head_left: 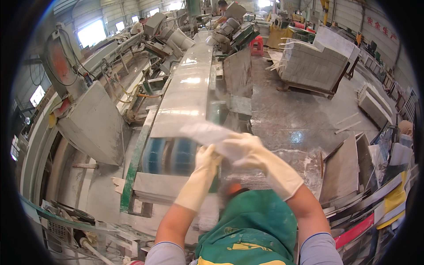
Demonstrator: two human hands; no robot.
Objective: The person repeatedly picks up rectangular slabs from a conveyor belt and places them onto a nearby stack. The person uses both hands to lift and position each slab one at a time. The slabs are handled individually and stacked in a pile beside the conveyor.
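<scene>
A pale flat stone tile (205,131), blurred by motion, is held tilted over the near end of a line of wet tiles. My left hand (207,159), in a cream rubber glove, grips its lower near edge. Farther right, my right hand (245,148) in a matching glove is closed on the tile's right end. Wet pale tiles (183,95) lie in a row along the conveyor running away from me. Just left of my left hand, the conveyor's blue belts (170,154) show bare. Parts of my fingers are hidden behind the tile.
Stacked slabs (157,183) lie by the conveyor's green frame (131,176). A tilted grey box-shaped casing (95,126) stands to the left. Across the wet floor (282,115) at right is a large slab stack (311,64) on a pallet; slabs (342,165) lean nearer. Two people work far off.
</scene>
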